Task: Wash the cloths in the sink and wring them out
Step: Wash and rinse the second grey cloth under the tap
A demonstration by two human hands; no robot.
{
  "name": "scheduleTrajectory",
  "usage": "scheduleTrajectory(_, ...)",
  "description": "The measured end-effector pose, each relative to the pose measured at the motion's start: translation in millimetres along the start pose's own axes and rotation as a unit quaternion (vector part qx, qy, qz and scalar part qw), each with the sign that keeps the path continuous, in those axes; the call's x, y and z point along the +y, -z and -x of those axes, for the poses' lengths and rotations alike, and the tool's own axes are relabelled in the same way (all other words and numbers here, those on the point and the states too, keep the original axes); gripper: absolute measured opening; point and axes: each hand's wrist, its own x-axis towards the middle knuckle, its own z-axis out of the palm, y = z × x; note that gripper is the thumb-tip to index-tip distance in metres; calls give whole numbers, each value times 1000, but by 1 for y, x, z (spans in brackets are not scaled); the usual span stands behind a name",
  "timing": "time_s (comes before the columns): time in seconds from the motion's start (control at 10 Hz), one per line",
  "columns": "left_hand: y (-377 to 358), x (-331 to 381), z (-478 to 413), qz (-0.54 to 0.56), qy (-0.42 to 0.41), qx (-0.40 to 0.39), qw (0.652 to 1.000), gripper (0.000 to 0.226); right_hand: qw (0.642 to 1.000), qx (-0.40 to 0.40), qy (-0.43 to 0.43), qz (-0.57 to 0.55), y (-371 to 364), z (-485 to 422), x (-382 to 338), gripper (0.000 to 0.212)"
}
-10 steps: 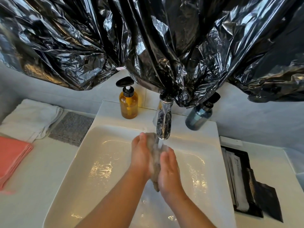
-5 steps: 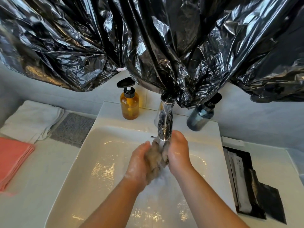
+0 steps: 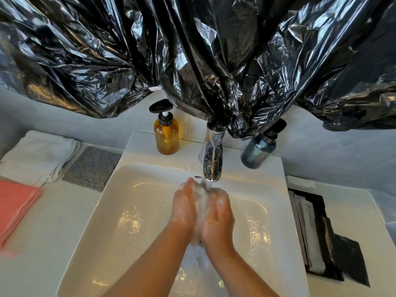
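Note:
Over the white sink (image 3: 128, 211), my left hand (image 3: 184, 207) and my right hand (image 3: 218, 217) press a small grey cloth (image 3: 201, 202) between their palms. The cloth is covered in white foam and mostly hidden. Both hands sit right under the chrome tap (image 3: 212, 159), and water runs onto them. A grey cloth (image 3: 92, 167), a folded white towel (image 3: 36, 155) and folded pink cloths (image 3: 15, 206) lie on the counter to the left.
An amber soap pump bottle (image 3: 166, 133) and a dark blue bottle (image 3: 259, 150) stand on the sink's back ledge beside the tap. Black plastic sheeting (image 3: 192, 50) hangs over the wall above. A black tray with packets (image 3: 317, 232) sits to the right.
My hands rubbed the cloth back and forth against each other under the tap. White foam now covers the cloth and my fingers.

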Motion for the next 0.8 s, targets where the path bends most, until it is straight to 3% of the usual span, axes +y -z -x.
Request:
scheduleTrajectory(0.2, 12, 3, 20, -142, 2, -65, 988, 30, 981, -13, 33, 193, -2, -46, -9, 37)
scheduleTrajectory(0.3, 20, 6, 31, -222, -31, -98, 970, 41, 995, -23, -70, 74, 6, -59, -17, 30)
scheduleTrajectory(0.4, 34, 2, 31, -257, -32, -123, 958, 35, 977, -49, -154, -137, 16, -59, -17, 23)
scheduleTrajectory(0.5, 45, 1, 26, -268, -20, -116, 956, 26, 939, -111, -180, -271, 31, -55, -15, 33)
scheduleTrajectory(0.6, 46, 1, 19, -204, -9, -86, 975, 16, 902, -157, -203, -347, 42, -47, 0, 39)
scheduleTrajectory(0.7, 32, 4, 14, 65, 64, -44, 995, 36, 919, -169, -185, -304, 39, -29, 2, 53)
scheduleTrajectory(0.8, 11, 5, 13, 126, 96, -40, 987, 38, 968, -100, -114, -203, 27, -16, 5, 34)
